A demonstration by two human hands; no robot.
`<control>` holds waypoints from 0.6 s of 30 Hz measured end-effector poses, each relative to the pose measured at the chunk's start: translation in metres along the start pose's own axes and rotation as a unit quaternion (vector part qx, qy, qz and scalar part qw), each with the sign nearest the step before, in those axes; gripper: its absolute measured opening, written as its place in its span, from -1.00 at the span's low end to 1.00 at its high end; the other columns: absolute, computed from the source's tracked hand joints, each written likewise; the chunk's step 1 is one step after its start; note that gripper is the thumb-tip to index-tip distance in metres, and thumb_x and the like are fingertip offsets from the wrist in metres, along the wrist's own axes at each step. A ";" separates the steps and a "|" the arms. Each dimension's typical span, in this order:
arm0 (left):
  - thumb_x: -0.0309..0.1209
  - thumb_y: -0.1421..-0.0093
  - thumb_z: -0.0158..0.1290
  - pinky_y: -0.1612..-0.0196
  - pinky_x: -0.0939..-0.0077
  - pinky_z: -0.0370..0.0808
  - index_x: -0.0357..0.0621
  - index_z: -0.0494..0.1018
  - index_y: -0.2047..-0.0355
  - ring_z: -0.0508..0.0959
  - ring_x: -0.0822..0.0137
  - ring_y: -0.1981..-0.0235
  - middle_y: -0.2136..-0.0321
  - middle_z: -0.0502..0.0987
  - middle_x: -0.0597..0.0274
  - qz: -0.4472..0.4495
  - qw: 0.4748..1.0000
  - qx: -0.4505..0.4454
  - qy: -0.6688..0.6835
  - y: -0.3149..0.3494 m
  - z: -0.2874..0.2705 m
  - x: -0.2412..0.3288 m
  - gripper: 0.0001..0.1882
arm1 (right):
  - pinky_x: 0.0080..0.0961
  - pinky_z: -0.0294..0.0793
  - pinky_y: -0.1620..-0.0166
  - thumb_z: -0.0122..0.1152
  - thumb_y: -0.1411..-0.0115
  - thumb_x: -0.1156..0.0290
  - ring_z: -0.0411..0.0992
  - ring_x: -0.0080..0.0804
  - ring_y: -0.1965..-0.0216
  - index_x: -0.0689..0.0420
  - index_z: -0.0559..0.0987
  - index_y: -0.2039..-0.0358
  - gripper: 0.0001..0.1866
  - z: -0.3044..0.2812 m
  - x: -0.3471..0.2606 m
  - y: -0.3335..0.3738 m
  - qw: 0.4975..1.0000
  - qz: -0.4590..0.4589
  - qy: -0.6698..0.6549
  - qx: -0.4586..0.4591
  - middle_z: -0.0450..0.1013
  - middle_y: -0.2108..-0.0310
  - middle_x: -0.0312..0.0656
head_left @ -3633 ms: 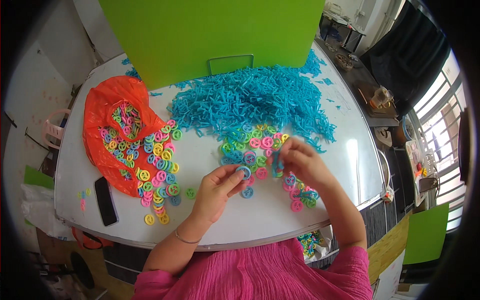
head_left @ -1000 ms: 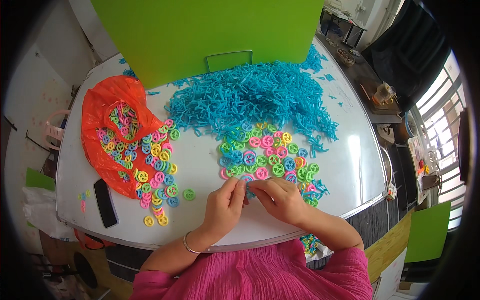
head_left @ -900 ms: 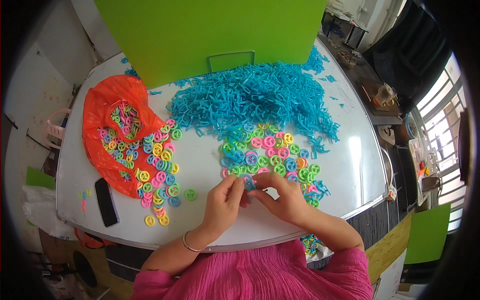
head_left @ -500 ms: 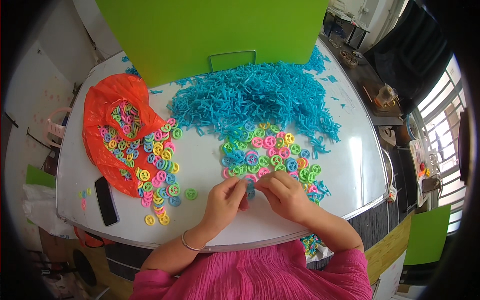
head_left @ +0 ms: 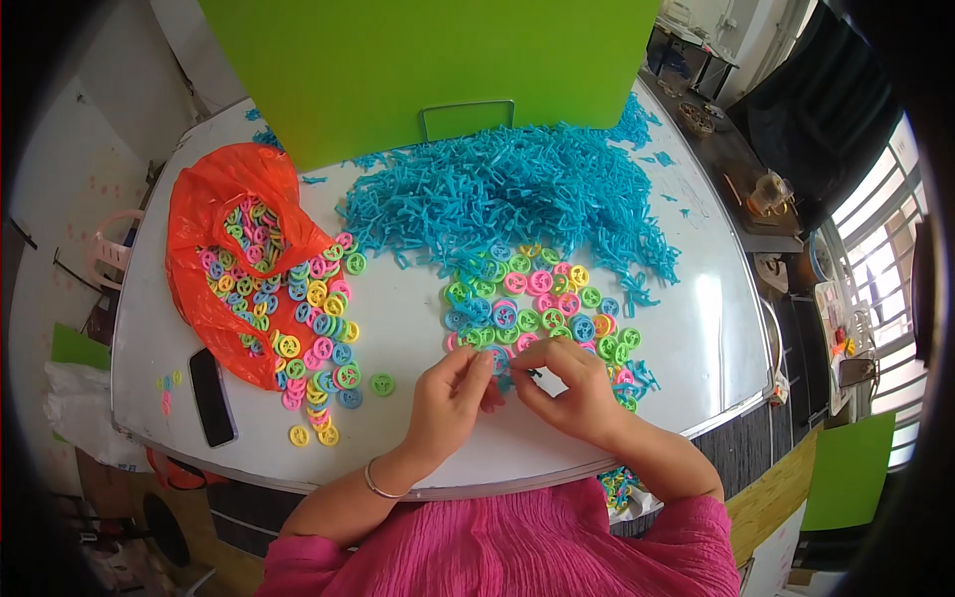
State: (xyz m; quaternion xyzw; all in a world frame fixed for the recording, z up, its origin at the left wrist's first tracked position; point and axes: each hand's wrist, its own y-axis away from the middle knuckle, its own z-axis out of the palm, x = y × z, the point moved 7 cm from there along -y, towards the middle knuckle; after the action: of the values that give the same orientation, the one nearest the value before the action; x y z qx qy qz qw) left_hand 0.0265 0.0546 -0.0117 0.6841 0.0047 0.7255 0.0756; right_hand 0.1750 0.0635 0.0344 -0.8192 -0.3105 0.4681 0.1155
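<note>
My left hand [head_left: 450, 400] and my right hand [head_left: 572, 393] meet near the table's front edge, fingertips pinched together on a small blue plastic wheel piece [head_left: 504, 376]. Just beyond them lies a loose pile of coloured plastic wheels [head_left: 532, 303] in green, pink, blue and yellow. Behind that spreads a big heap of blue plastic sticks [head_left: 507, 194]. Which hand bears the piece more I cannot tell.
An orange plastic bag [head_left: 214, 224] at the left spills more coloured wheels [head_left: 318, 338] onto the white table [head_left: 418, 298]. A black phone [head_left: 211, 396] lies near the left front edge. A green board [head_left: 438, 70] stands at the back. Several assembled pieces [head_left: 619, 488] hang below the table edge.
3.6 s ago my right hand reached into the wheel pile; both hands have since drawn together near the front edge and stayed there working on a small piece.
</note>
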 end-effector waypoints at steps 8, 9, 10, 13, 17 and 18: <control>-0.28 -0.36 -0.06 0.61 0.67 0.32 -0.17 0.45 0.34 0.49 0.52 0.63 0.60 0.48 0.32 -0.109 0.991 -0.024 0.076 -0.001 -0.001 -0.010 -0.76 | -0.42 0.52 0.27 0.33 0.05 0.68 0.52 -0.24 0.33 0.21 0.58 0.28 -0.74 0.002 -0.012 -0.001 0.988 -0.118 0.102 0.014 0.53 0.35 -0.14; -0.27 -0.35 -0.04 0.62 0.67 0.31 -0.17 0.45 0.35 0.50 0.52 0.64 0.60 0.47 0.33 -0.146 0.984 -0.017 0.104 0.000 -0.001 -0.014 -0.76 | -0.44 0.52 0.27 0.32 0.04 0.68 0.52 -0.24 0.33 0.21 0.58 0.29 -0.74 0.001 -0.010 -0.002 0.991 -0.114 0.067 0.004 0.53 0.35 -0.14; -0.27 -0.35 -0.04 0.62 0.67 0.31 -0.17 0.45 0.35 0.50 0.52 0.64 0.60 0.47 0.33 -0.146 0.984 -0.016 0.104 0.000 -0.002 -0.015 -0.76 | -0.44 0.52 0.27 0.32 0.04 0.68 0.52 -0.24 0.33 0.21 0.58 0.29 -0.74 -0.001 -0.009 -0.001 0.991 -0.114 0.067 0.004 0.53 0.35 -0.14; -0.26 -0.33 -0.02 0.63 0.68 0.30 -0.16 0.45 0.36 0.50 0.52 0.65 0.61 0.45 0.34 -0.161 0.981 -0.051 0.094 0.000 0.001 -0.022 -0.76 | -0.49 0.53 0.26 0.31 -0.01 0.65 0.53 -0.28 0.33 0.20 0.60 0.28 -0.78 0.002 0.002 -0.001 0.998 -0.025 0.003 -0.052 0.53 0.37 -0.12; -0.24 -0.34 -0.02 0.64 0.69 0.28 -0.15 0.45 0.38 0.50 0.54 0.65 0.60 0.45 0.36 -0.147 0.987 -0.052 0.048 0.002 0.003 -0.022 -0.75 | -0.62 0.51 0.26 0.25 -0.17 0.55 0.51 -0.54 0.32 0.23 0.59 0.24 -0.87 0.013 0.024 0.007 0.968 0.206 -0.138 -0.048 0.55 0.35 -0.20; -0.23 -0.34 -0.02 0.63 0.69 0.28 -0.14 0.44 0.39 0.50 0.55 0.65 0.60 0.45 0.37 -0.135 0.988 -0.059 0.034 0.002 0.005 -0.020 -0.74 | -0.65 0.50 0.26 0.23 -0.22 0.51 0.49 -0.61 0.32 0.25 0.58 0.23 -0.87 0.016 0.033 0.013 0.940 0.287 -0.181 -0.040 0.56 0.34 -0.23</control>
State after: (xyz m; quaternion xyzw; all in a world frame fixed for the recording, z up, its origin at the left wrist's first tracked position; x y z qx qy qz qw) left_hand 0.0324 0.0500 -0.0311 0.6468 0.0568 0.7301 0.2132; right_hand 0.1787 0.0720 -0.0031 -0.7788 -0.0958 0.6092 -0.1149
